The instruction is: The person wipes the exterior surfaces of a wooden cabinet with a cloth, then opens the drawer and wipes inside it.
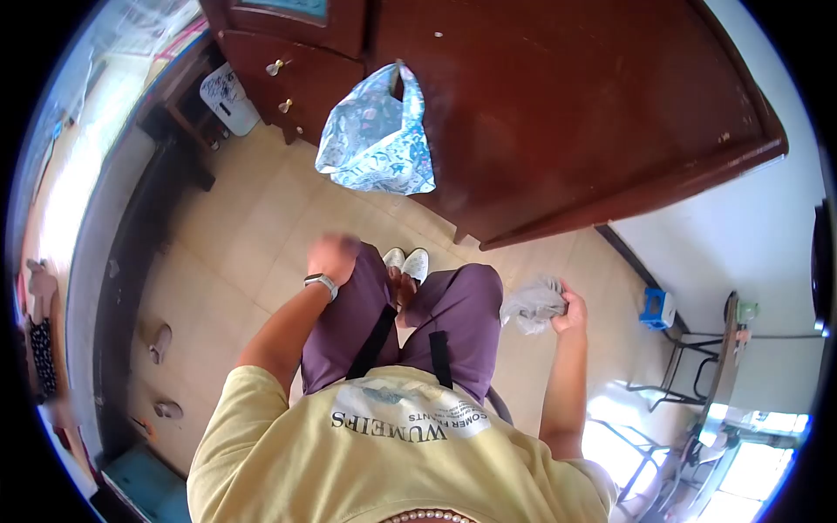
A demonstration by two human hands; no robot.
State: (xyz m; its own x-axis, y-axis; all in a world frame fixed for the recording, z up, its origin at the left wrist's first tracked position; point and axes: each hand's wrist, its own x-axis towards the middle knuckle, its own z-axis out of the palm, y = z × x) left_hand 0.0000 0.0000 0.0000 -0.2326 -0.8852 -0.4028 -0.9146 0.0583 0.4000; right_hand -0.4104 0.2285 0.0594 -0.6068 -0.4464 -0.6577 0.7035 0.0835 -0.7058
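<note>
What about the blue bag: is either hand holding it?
No, the blue bag is by the dark red furniture, while the right hand holds a grey bag and the left hand is by a knee.

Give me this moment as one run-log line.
Left hand: at left knee | Right hand: holding crumpled grey plastic bag | Blue patterned bag: hanging at brown cabinet

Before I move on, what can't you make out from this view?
All in the head view:
- Left hand: fingers lost to blur.
- Right hand: fingertips partly hidden by the grey plastic, whose crumpled folds also hide any contents.
- Blue patterned bag: its sides hide what's inside.
- Dark object, far right: cut off by the edge.
</note>
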